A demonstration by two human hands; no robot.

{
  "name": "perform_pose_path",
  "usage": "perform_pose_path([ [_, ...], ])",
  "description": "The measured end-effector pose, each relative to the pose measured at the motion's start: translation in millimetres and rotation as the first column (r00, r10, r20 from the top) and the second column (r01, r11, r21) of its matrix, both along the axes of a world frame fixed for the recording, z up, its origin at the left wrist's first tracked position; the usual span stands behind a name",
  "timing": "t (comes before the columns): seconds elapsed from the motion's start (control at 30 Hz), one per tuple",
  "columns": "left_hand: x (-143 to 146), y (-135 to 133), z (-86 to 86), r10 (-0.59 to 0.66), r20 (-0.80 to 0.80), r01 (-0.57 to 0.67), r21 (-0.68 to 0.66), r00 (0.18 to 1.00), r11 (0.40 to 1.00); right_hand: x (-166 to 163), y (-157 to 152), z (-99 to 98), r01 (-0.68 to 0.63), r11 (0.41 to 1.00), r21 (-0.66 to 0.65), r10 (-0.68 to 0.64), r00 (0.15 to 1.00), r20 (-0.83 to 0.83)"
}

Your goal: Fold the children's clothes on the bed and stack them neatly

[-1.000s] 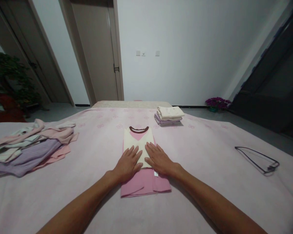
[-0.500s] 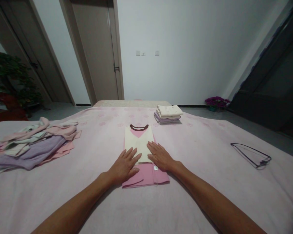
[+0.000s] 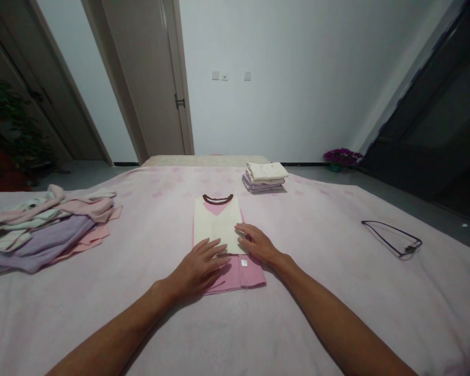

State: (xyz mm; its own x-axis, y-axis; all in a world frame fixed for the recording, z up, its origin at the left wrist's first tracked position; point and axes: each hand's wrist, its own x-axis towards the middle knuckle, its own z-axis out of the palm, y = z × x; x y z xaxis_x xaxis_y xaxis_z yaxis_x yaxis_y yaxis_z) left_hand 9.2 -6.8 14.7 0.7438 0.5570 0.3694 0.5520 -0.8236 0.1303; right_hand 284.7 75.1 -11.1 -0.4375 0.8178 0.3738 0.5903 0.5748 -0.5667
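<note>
Cover (image 3: 235,334), pale pink, flower-patterned toward its far end; carries everything below. Clothes heap (image 3: 62,235), loose, purple, pink and pale pieces, at nine o'clock from the garment. Garment (image 3: 216,222), cream over pink, lying flat at mid-cover, between the hands. Folded stack (image 3: 264,180), cream over purple, at one o'clock from the garment. Black wire-like loop (image 3: 409,249), at three o'clock; exact nature unclear. Left hand (image 3: 198,266), fingers loosely spread, over the garment's seven o'clock side. Right hand (image 3: 258,243), at its four o'clock edge, fingers now arched with the thumb apart, apparently gripping nothing. Change: half a second ago both hands lie flatter; the lighter touch suggests smoothing is easing off. Brown neckband (image 3: 218,202), pointing to twelve o'clock; the garment's long axis runs twelve to six, pink portion nearest the wearer. White label (image 3: 244,263), on that pink portion, toward five o'clock.
</note>
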Motion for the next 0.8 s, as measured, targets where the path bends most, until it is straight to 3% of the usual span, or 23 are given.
perform_pose_path([
  [0.1, 16.7, -11.6, 12.1, -0.179, 0.012, 0.179, -0.037, 0.984, 0.983, -0.2, -1.5, 1.2, -0.014, 1.000, 0.013, 0.013, 0.999, 0.039],
  [0.17, 26.0, -17.9, 16.4, -0.234, -0.009, 0.233, -0.081, 0.972, 0.969, -0.6, -2.7, 1.9, -0.014, 0.999, 0.030, 0.012, 0.997, 0.080],
  [0.5, 32.5, -24.2, 13.9, -0.164, -0.080, 0.147, -0.184, 0.983, 0.972, -3.6, -5.4, 6.1, 0.006, 0.999, 0.034, -0.012, 0.984, 0.176],
  [0.8, 35.0, -26.1, 16.2, -0.157, 0.004, 0.155, -0.205, 0.988, 0.966, -5.0, -5.7, 6.3, -0.019, 0.999, 0.038, 0.014, 0.989, 0.150],
])
